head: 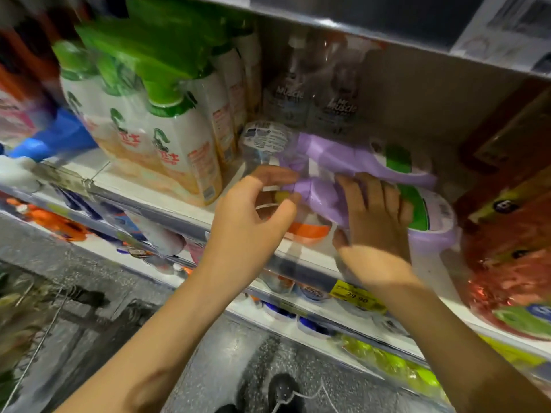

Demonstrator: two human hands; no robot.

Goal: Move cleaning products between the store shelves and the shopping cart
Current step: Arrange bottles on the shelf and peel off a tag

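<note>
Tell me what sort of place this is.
Most likely a supermarket's cleaning-products aisle: rows of identical green-trigger spray bottles stand on a stocked shelf, purple-trigger spray bottles lie beside them, and a yellow price tag sits on the shelf edge.

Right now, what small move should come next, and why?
Probably curl the right hand round the purple spray pack: that hand lies flat on it, only the left hand grips, and the pack lies sideways on the shelf.

Dim shelf interior, motion blur throughout, wide-angle edge distortion
</note>
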